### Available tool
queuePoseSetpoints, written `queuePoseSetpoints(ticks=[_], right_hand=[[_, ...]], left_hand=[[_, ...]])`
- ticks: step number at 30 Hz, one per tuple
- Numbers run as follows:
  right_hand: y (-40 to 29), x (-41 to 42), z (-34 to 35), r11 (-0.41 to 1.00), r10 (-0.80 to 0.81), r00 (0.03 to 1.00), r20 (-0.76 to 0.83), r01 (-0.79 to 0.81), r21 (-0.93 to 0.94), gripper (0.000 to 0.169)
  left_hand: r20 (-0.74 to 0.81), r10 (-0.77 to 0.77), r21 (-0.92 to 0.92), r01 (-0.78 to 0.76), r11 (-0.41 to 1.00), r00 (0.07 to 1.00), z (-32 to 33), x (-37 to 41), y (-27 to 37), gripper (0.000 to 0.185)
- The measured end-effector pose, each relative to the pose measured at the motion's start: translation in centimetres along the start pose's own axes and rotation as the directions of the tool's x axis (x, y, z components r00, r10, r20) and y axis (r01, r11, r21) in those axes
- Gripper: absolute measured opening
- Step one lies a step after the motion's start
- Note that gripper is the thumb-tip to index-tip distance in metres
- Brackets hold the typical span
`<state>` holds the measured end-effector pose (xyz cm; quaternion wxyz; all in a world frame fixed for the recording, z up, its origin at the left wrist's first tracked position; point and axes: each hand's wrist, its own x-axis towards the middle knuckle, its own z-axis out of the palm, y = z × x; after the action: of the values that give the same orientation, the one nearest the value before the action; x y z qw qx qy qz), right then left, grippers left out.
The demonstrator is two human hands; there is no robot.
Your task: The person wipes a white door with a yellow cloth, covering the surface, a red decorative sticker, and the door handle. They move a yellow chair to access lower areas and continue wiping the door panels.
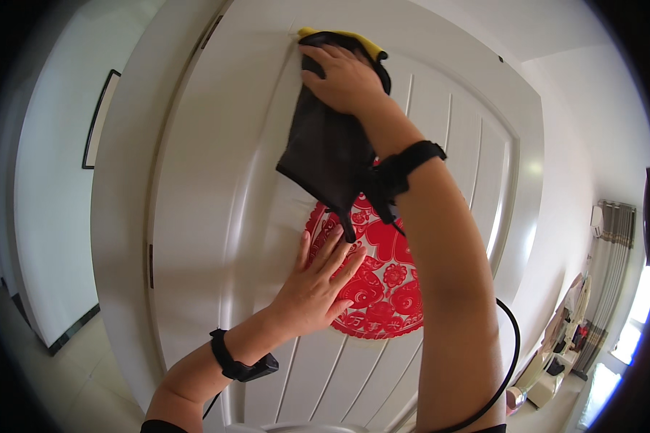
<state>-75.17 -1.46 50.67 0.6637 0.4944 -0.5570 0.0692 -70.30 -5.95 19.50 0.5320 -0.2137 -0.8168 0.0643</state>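
Note:
A white panelled door stands before me. High on it, my right hand lies flat over a black cloth with a yellow edge or underside and holds it against the panel. The cloth hangs down, and its lower corner with a small black loop overlaps a round red paper-cut decoration. My left hand, fingers spread and holding nothing, rests at the left part of the decoration, close to the loop. Part of the decoration is hidden by the cloth, both hands and my right forearm.
Black straps with small devices circle my left wrist and right wrist. A black cable loops beside my right arm. The door frame and a framed picture are to the left. Curtains and hanging clothes stand far right.

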Motion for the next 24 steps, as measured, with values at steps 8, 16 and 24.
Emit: queuePoseSetpoints(ticks=[8,16,24], right_hand=[[9.7,-6.6,-4.5,0.960,0.272,0.962,-0.021,-0.273,-0.063,0.061],[16.6,-12.5,-7.6,0.895,0.423,0.905,-0.052,-0.426,-0.130,0.064],[22.8,-19.6,-9.5,0.840,0.529,0.845,-0.083,-0.535,-0.090,0.065]], left_hand=[[0.009,0.006,-0.029,-0.006,1.000,1.000,0.2,-0.1,-0.1,0.095],[0.042,-0.005,0.013,0.004,1.000,0.999,0.1,0.2,0.0,0.100],[0.073,-0.042,0.064,0.037,0.997,0.996,-0.3,0.3,0.5,0.096]])
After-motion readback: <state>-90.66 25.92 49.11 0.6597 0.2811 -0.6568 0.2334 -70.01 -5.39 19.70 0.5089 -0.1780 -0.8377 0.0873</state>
